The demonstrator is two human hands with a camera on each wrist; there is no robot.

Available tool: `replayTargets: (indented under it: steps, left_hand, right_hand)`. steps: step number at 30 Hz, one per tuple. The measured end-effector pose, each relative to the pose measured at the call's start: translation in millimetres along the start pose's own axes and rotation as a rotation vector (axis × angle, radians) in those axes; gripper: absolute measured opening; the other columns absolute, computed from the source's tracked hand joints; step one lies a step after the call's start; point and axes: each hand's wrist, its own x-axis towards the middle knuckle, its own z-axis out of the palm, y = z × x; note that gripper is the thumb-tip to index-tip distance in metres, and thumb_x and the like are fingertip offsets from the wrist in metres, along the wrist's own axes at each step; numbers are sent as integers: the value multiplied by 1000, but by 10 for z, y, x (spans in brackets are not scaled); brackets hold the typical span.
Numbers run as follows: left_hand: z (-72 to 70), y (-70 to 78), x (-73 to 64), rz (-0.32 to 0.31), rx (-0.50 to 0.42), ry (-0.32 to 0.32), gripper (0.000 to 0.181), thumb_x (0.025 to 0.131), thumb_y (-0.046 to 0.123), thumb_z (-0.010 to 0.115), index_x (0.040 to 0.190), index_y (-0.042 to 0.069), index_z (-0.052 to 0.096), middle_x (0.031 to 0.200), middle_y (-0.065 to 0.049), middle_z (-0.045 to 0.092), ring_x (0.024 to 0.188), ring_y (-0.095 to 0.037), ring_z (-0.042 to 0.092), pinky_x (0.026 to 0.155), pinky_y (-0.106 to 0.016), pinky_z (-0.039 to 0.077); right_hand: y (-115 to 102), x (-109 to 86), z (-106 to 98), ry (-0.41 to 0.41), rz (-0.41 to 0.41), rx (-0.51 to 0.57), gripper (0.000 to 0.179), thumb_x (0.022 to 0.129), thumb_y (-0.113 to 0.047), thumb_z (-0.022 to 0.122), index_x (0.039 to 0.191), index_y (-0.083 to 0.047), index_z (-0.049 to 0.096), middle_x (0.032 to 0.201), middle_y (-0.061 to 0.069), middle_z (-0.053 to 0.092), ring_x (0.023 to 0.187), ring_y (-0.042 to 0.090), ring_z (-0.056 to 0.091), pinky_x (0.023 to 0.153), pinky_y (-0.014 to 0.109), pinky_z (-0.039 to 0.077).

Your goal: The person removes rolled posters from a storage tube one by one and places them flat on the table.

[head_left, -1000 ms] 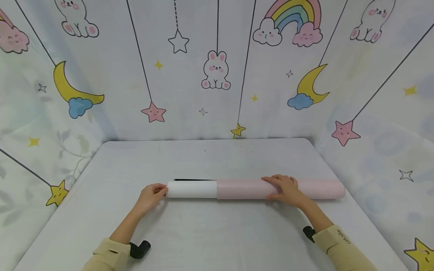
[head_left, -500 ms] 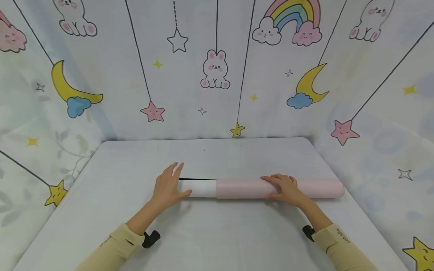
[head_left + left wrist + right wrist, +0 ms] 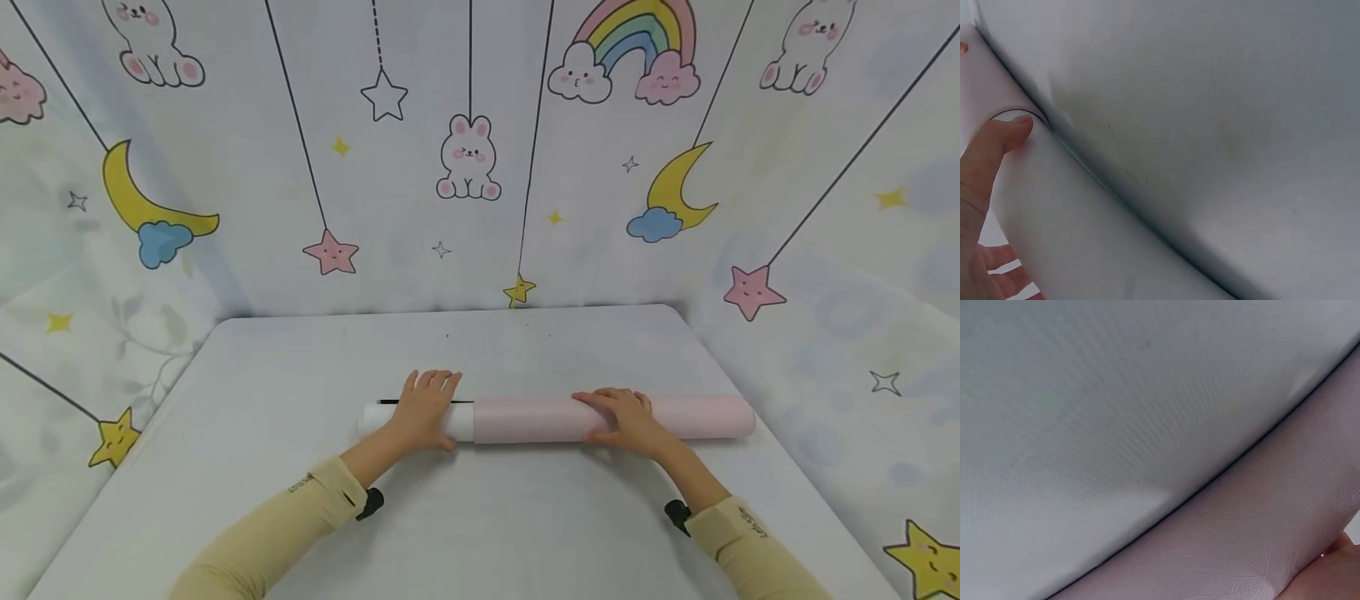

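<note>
A long roll lies sideways on the table, its larger right part a pink cylinder and its left part a narrower white cylinder. My left hand straddles the white part just left of the pink edge, fingers over the far side, thumb on the near side. In the left wrist view that thumb presses the white surface right at the pink rim. My right hand grips the pink part from above, thumb in front. Creased pink material fills the lower right wrist view.
A white table bears the roll. Behind and beside it hangs a cloth backdrop printed with rabbits, stars and moons. A thin black strip shows along the far side of the white part.
My left hand has left the white part's left end, opened out, and slid right along it to near the pink edge. My right hand keeps its place on the pink part.
</note>
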Motion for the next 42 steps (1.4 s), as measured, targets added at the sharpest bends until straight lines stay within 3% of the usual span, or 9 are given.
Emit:
replayTargets:
  steps: [6,10,15,18,24,31,42]
  left_hand:
    - [20,37,91,-7,39,-97,107,50,58,81,133,5,39,120,-13,51,109,-33,47,94,-52,31]
    - [46,37,143,7,14,-162,104,48,60,81,130,7,43,111,-10,56,98,-29,54,86,-45,39]
    - [64,45,190,-7,-51,-238,88,49,56,82,118,10,53,96,-4,59,84,-21,57,69,-37,46]
    - [54,63,206,-21,-70,-263,78,51,53,83,111,11,56,90,-2,58,79,-20,55,65,-37,46]
    - [69,95,231,-29,-55,-264,60,56,49,80,98,11,59,81,1,57,72,-16,54,61,-33,45]
    - [101,101,222,-20,-69,-221,50,56,43,82,88,11,61,76,1,58,66,-15,53,57,-31,44]
    - [75,102,215,-20,-90,-201,50,56,40,84,89,9,63,80,-2,62,70,-18,56,62,-33,46]
  right_hand:
    - [-20,-4,-3,-5,7,12,63,74,-36,74,130,-18,52,122,15,51,112,37,41,90,63,12]
    - [-29,0,-10,2,3,-2,63,74,-35,75,130,-18,52,122,15,52,112,37,42,90,63,12]
    - [-41,13,-16,9,3,3,63,73,-35,75,130,-18,53,122,15,52,112,37,41,90,62,12]
    - [-41,15,-12,6,7,9,63,73,-35,75,130,-19,52,122,15,51,113,37,41,90,62,12]
    - [-23,1,6,8,6,-2,63,73,-37,75,129,-18,53,121,14,52,112,37,42,89,62,13]
    - [4,-12,24,23,4,5,64,72,-36,75,129,-18,53,120,14,53,112,36,42,90,61,13]
    - [59,-120,-44,66,22,30,64,71,-38,77,127,-16,56,119,13,55,112,36,43,89,60,15]
